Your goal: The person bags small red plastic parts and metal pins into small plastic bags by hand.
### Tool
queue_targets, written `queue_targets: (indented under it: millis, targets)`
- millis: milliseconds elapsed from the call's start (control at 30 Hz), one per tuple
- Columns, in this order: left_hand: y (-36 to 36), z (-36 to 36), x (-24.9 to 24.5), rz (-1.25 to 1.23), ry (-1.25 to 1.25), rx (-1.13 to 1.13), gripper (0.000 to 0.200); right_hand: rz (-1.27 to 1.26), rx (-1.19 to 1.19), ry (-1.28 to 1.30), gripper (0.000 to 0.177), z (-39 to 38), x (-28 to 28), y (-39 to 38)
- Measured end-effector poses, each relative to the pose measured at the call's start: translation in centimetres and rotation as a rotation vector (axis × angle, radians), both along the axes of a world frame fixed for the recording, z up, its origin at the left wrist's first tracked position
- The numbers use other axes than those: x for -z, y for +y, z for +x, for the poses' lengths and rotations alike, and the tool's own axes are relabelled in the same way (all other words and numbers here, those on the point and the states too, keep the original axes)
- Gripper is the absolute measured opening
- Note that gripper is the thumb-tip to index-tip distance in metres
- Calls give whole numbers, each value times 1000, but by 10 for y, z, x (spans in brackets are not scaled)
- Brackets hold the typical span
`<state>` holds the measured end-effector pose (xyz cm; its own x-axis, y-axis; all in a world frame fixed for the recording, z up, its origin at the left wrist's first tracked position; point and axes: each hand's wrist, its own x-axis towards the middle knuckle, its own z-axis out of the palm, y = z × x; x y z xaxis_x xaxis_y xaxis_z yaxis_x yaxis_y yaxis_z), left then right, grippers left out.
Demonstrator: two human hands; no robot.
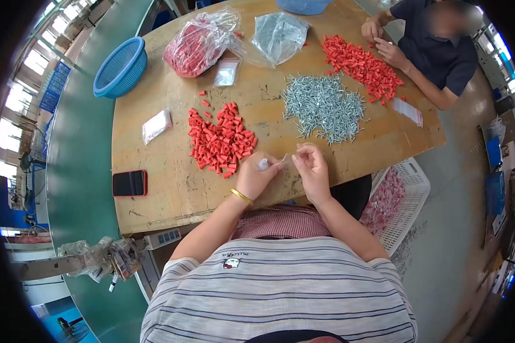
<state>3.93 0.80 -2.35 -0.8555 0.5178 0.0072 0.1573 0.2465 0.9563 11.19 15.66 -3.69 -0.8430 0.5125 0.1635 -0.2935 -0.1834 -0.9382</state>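
Near the table's front edge, my left hand (254, 176) is closed on a small clear plastic bag (263, 164), whose whitish end shows above the fingers. My right hand (315, 176) is just right of it, fingers curled and thumb close to the bag's edge; anything pinched there is too small to make out. A pile of red tapered plastic caps (220, 140) lies left of and beyond my left hand. Beyond my right hand is a heap of silver screws (324, 108).
Small clear bags (157, 126) and a phone (129, 183) lie on the left. Farther back are a large bag of red pieces (194, 48), a blue basket (120, 68) and an empty-looking bag (280, 37). A co-worker's hands (386, 51) are by another red pile (363, 66). A white crate (412, 194) stands below right.
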Motion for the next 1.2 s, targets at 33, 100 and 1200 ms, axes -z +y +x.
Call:
queue_targets:
  millis: [33, 100, 1200]
  targets:
    - [2, 2, -4, -11, 16, -34, 13, 177, 16, -17, 8, 0, 3, 2]
    - [2, 4, -3, -22, 42, -66, 13, 533, 46, -53, 10, 1, 3, 5]
    - [5, 8, -6, -54, 477, 101, 20, 611, 20, -104, 8, 0, 9, 9]
